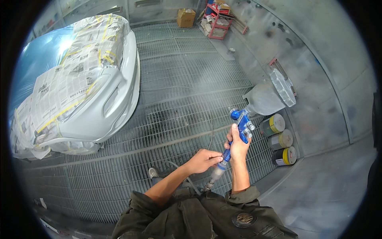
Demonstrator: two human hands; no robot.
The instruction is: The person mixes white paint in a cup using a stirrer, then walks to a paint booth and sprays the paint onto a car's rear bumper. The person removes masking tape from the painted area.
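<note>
My right hand (pixel 238 148) is wrapped round the handle of a blue spray gun (pixel 243 124), with the thumb up along its back. A translucent paint cup (pixel 266 98) with a wide lid sits on top of the gun, tilted to the right. My left hand (pixel 203 161) is closed, its thumb and fingertips pinching at the lower end of the gun's handle. Below them a clear air filter (pixel 218 173) and a metal fitting join the gun to a grey hose (pixel 194 186). Pale mist hangs in the air beyond the nozzle.
At left stands a white car bumper (pixel 119 99), masked above with newspaper (pixel 59 83), yellow tape and blue film (pixel 41 49). Several paint cans (pixel 274 124) line the right wall. A red rack (pixel 219 24) and a cardboard box (pixel 186 18) are at the back. Metal grating (pixel 171 67) forms the floor.
</note>
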